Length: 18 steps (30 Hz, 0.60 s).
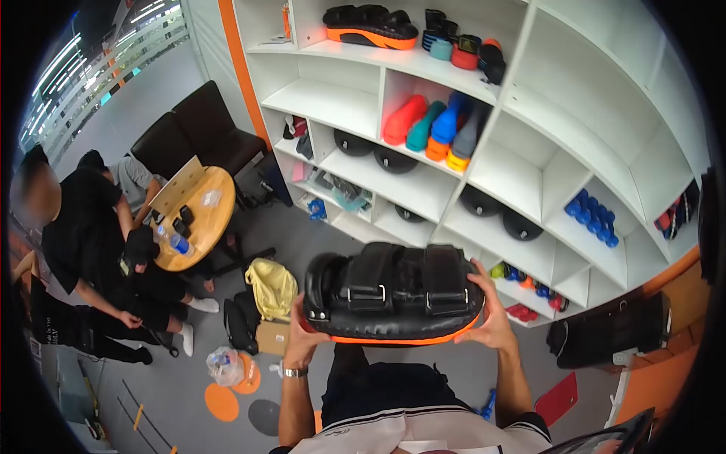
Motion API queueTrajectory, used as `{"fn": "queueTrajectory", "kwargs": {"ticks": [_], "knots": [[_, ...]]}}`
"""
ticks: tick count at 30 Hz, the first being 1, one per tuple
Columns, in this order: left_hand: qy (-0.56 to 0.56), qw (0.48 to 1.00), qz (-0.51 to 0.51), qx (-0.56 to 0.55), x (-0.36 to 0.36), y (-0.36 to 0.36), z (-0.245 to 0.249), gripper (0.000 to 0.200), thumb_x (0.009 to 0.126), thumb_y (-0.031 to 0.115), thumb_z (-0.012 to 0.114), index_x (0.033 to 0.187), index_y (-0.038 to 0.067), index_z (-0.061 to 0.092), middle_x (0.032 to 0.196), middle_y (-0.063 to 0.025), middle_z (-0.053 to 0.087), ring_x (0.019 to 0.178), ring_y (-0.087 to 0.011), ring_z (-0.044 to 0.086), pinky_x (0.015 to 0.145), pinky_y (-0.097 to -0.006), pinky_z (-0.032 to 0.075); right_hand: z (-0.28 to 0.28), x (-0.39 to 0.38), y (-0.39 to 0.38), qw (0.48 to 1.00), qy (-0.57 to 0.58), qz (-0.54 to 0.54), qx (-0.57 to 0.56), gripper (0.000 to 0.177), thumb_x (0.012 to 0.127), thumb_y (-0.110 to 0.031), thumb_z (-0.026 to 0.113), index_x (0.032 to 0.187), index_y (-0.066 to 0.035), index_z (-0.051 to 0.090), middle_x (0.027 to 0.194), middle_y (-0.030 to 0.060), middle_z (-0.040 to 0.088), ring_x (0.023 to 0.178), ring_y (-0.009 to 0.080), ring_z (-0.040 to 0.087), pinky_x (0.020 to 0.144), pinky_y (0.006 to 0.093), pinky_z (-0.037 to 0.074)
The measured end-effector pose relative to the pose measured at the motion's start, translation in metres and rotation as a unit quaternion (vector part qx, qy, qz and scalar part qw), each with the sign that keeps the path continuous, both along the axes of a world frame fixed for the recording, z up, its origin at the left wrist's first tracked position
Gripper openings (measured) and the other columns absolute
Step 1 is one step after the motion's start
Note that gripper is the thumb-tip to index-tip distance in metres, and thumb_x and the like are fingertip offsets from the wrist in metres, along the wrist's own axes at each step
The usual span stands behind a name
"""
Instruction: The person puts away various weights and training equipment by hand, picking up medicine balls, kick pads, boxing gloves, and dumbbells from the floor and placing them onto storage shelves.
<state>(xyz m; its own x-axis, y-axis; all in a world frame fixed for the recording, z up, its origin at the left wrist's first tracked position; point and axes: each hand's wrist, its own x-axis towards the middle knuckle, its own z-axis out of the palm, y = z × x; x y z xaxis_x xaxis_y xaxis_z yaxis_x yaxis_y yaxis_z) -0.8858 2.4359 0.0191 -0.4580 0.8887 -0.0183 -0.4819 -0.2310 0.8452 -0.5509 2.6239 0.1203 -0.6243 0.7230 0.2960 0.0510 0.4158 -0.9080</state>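
A black padded kick pad (393,295) with an orange lower edge and two buckled straps is held level in front of my body. My left hand (302,333) grips its left end, a metal watch on that wrist. Round the right end of the pad, my right hand (488,310) is closed, thumb below and fingers on the end. Beyond the pad stands a white shelf unit (321,98). On its top shelf lies a similar black and orange pad (370,26), beside rolled wraps (463,53).
People (91,219) are at the left by a round wooden table (219,197). A yellow bag (271,287), a cardboard box (272,337) and a plastic bag (225,366) are on the floor. Blue dumbbells (591,218) sit on a right shelf; a black bag (609,329) is at the right.
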Motion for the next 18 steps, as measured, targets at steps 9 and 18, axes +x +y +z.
{"fn": "queueTrajectory", "kwargs": {"ticks": [9,18], "knots": [[0.151,0.971,0.012,0.185,-0.211,0.26,0.14,0.124,0.042,0.004,0.092,0.148,0.001,0.028,0.142,-0.0092,0.046,0.127,-0.0218,0.049,0.104,-0.0344,0.045,0.121,-0.187,0.195,0.971,0.128,-0.008,0.203,0.115,0.039,-0.029,0.098,0.139,-0.01,0.043,0.159,0.021,0.013,0.145,0.0344,0.023,0.117,0.0439,0.024],[0.268,0.921,0.063,0.276,-0.316,0.489,0.275,0.081,0.074,-0.003,0.075,0.142,0.0,0.032,0.137,-0.0121,0.048,0.125,-0.0193,0.048,0.106,-0.0327,0.041,0.219,-0.285,0.403,0.949,0.156,-0.05,0.271,0.114,0.048,-0.014,0.096,0.144,-0.006,0.035,0.148,0.0144,0.037,0.134,0.0264,0.04,0.115,0.0378,0.03]]}}
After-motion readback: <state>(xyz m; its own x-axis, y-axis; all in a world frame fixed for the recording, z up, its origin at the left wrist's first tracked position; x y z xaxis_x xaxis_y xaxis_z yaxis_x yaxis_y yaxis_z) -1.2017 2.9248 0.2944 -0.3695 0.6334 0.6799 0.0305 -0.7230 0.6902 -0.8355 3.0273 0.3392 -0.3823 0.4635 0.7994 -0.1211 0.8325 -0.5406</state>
